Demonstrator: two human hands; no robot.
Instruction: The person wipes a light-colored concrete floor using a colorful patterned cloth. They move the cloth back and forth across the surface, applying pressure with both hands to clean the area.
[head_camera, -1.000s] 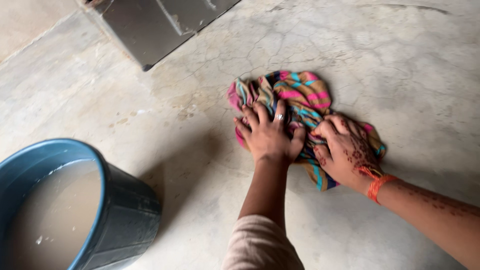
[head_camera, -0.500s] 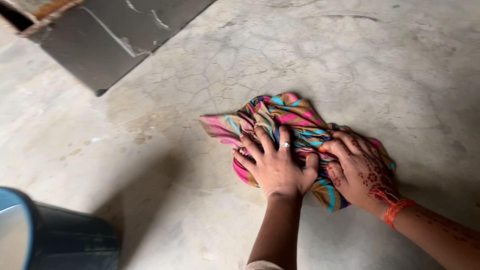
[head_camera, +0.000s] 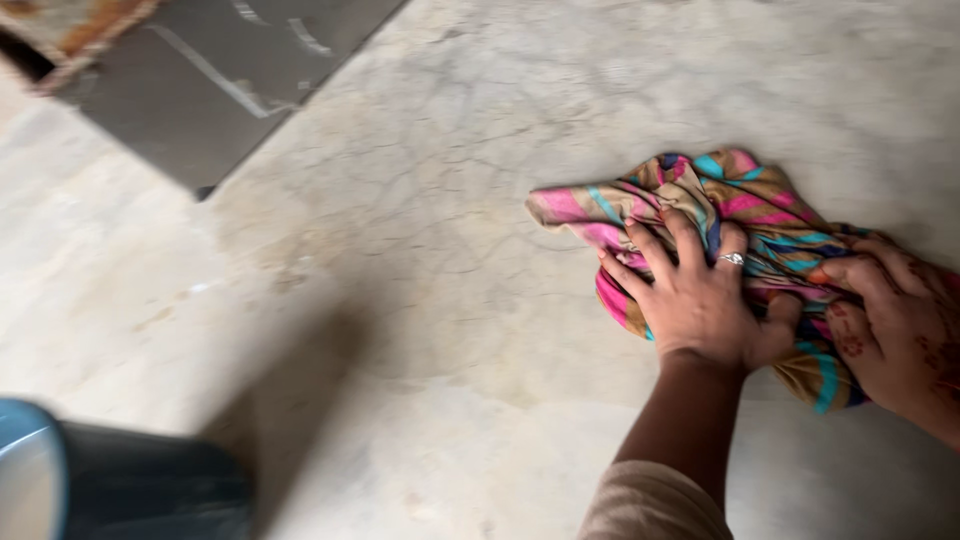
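- The left hand (head_camera: 705, 300) lies palm down on a bunched cloth (head_camera: 720, 215), fingers spread apart and pressing flat; a thin ring sits on one finger.
- The right hand (head_camera: 900, 325) presses on the same cloth just beside the left, fingers bent over the fabric; dark reddish patterns mark its skin, and the frame edge cuts it off.
- Neither hand closes around the cloth; both bear down on it from above.
- The cloth lies crumpled on the floor (head_camera: 450, 300) at the right of the view, soft and wrinkled, striped in pink, turquoise, tan and dark blue; one pink corner sticks out to the left, past the fingers.
- A beige sleeve (head_camera: 650, 505) covers the left upper arm at the bottom edge.
- The floor is pale, hard stone or cement, veined with fine cracks and blotchy stains.
- A dark grey flat panel (head_camera: 230, 80) with scuffed pale streaks lies at top left, well apart from the cloth.
- A round bucket (head_camera: 130, 490), blue rim, dark wall, shows partly at bottom left.
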